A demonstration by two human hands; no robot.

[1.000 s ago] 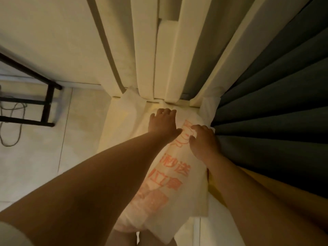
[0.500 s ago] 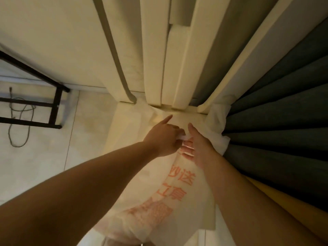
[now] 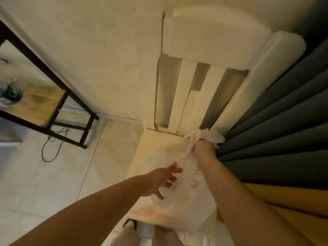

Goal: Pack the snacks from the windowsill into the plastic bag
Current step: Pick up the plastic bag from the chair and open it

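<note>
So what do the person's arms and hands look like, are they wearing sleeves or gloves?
Both forearms are bare from the frame's lower edge to the wrists: no sleeves in view. The left hand and right hand wear no gloves, and no watch or bracelet shows. Rings are hard to rule out, as the picture is slightly blurred.

The plastic bag [image 3: 186, 197] filled the strip of pale sill [image 3: 152, 150] between the two arms, and the dark curtain [image 3: 276, 135] pressed close along its right edge, just beside the right hand [image 3: 206, 151]. Left of the left hand [image 3: 159, 181] the tiled floor [image 3: 53, 183] lay open. A black-framed table [image 3: 58, 96] and a loose cable [image 3: 53, 144] stood well apart at far left.
</note>
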